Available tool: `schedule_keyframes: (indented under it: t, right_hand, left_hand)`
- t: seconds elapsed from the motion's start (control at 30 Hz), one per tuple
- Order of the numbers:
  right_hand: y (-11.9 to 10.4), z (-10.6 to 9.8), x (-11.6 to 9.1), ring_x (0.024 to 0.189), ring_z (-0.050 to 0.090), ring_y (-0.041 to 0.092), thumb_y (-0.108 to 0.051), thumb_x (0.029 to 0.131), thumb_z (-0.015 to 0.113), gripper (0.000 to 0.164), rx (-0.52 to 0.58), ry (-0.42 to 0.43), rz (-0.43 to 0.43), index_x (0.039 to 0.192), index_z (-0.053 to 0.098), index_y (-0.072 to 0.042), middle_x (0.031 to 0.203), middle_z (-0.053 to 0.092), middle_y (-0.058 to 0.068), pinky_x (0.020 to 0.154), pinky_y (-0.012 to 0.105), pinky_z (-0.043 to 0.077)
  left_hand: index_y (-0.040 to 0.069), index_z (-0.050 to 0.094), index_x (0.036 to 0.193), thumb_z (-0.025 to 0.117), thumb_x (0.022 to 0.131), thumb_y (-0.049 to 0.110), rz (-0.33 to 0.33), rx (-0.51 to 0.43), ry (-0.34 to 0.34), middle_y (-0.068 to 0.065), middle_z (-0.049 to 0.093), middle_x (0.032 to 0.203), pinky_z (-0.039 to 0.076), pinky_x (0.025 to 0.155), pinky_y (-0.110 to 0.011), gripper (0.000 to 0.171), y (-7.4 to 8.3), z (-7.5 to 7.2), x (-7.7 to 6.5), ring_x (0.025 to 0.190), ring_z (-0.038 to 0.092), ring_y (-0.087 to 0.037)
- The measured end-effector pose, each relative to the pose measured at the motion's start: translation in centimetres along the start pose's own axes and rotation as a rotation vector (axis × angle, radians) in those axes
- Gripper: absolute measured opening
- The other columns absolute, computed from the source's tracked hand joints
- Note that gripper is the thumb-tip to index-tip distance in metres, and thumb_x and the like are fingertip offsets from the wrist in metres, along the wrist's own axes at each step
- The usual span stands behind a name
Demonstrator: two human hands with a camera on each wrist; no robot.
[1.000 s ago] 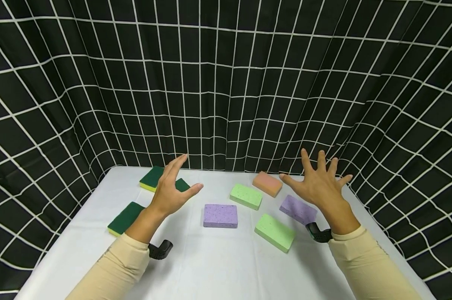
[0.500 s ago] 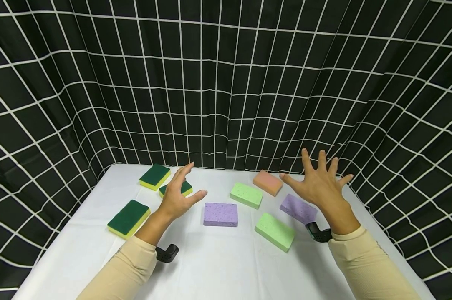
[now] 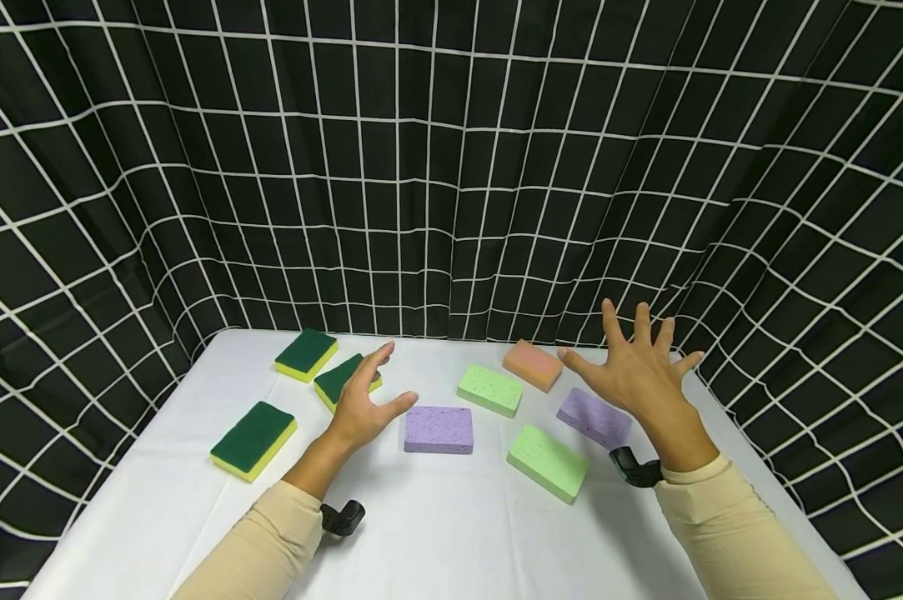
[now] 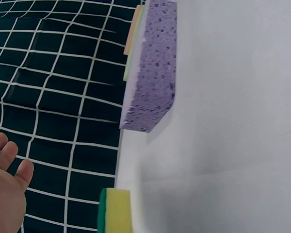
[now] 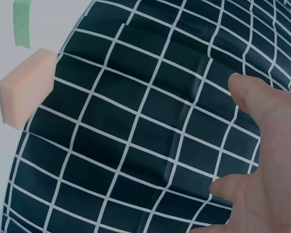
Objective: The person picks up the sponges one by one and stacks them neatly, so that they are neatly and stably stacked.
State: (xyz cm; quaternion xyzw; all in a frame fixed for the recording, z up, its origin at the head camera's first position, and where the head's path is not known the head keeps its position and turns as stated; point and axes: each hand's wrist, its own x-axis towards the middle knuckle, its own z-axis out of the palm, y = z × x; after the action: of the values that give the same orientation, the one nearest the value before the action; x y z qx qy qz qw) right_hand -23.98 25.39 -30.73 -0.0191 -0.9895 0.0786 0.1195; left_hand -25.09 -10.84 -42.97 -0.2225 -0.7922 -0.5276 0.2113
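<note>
My left hand (image 3: pixel 363 412) hovers over the table with thumb and fingers apart, holding nothing. Just right of it lies a purple sponge (image 3: pixel 438 432), which also shows in the left wrist view. Partly hidden behind the left fingers is a green-and-yellow scrub sponge (image 3: pixel 334 380). With fingers spread wide, my right hand (image 3: pixel 641 371) is raised above the table and holds nothing. Close to it lie a second purple sponge (image 3: pixel 594 417) and an orange sponge (image 3: pixel 533 365); the orange one appears at the left of the right wrist view.
Two more green-and-yellow scrub sponges lie at the left, one near the back (image 3: pixel 306 353) and one nearer (image 3: pixel 253 439). Two light green sponges, a farther one (image 3: pixel 490 390) and a nearer one (image 3: pixel 548 462), lie right of centre. A black gridded curtain (image 3: pixel 421 208) surrounds the white table (image 3: pixel 451 533).
My left hand has moved right and slightly toward me, uncovering the scrub sponges at the left. The right hand stays almost still. No sponge has moved on the table.
</note>
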Motion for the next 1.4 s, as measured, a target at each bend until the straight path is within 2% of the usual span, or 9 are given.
schedule_keyframes:
  t: [0.43,0.7,0.8,1.03,1.23,1.4]
  right_hand:
    - [0.1,0.5,-0.1,0.132,-0.017,0.058,-0.086,0.076,0.037,0.110,0.007,-0.014,0.006,0.156,0.004,-0.019,0.153,-0.003,0.034,0.082,0.080,-0.018]
    - [0.2,0.7,-0.1,0.132,-0.019,0.057,-0.086,0.077,0.038,0.110,0.010,-0.029,0.006,0.156,0.004,-0.018,0.153,-0.004,0.034,0.082,0.081,-0.017]
    - [0.3,0.7,-0.1,0.132,-0.019,0.057,-0.085,0.077,0.039,0.109,0.008,-0.032,0.009,0.156,0.004,-0.018,0.153,-0.004,0.034,0.082,0.081,-0.017]
    - [0.4,0.7,0.0,0.132,-0.017,0.058,-0.084,0.078,0.040,0.109,0.008,-0.026,0.013,0.156,0.004,-0.018,0.153,-0.003,0.034,0.081,0.081,-0.018]
    - [0.5,0.9,-0.2,0.131,-0.018,0.058,-0.082,0.079,0.043,0.108,0.021,-0.030,0.007,0.156,0.005,-0.017,0.152,-0.002,0.035,0.081,0.080,-0.020]
    - [0.6,1.1,-0.2,0.131,-0.017,0.059,-0.080,0.080,0.044,0.107,0.025,-0.030,0.003,0.156,0.005,-0.016,0.152,-0.001,0.035,0.081,0.079,-0.020]
  left_hand:
    - [0.007,0.046,0.142,0.075,0.080,0.026,-0.064,-0.065,-0.014,-0.011,0.048,0.141,0.037,0.098,-0.055,0.071,-1.6,1.3,-0.9,0.126,0.043,-0.028]
    - [0.002,0.045,0.141,0.076,0.081,0.018,-0.091,-0.112,-0.044,-0.016,0.047,0.141,0.036,0.098,-0.054,0.069,-2.2,2.1,-1.2,0.127,0.042,-0.034]
    - [-0.002,0.044,0.141,0.074,0.082,0.014,-0.104,-0.124,-0.049,-0.020,0.046,0.140,0.035,0.098,-0.058,0.069,-2.0,2.3,-1.2,0.127,0.041,-0.039]
    - [-0.010,0.043,0.137,0.071,0.084,0.008,-0.169,-0.166,-0.104,-0.027,0.047,0.137,0.035,0.098,-0.059,0.062,1.0,1.3,-1.4,0.125,0.040,-0.045]
    - [-0.011,0.043,0.137,0.069,0.087,0.005,-0.275,-0.251,-0.155,-0.029,0.046,0.136,0.032,0.100,-0.062,0.058,0.1,1.4,-1.7,0.127,0.037,-0.048]
    - [-0.010,0.043,0.138,0.070,0.086,0.004,-0.309,-0.293,-0.181,-0.030,0.045,0.136,0.030,0.101,-0.062,0.060,-0.8,1.5,-1.8,0.128,0.036,-0.049]
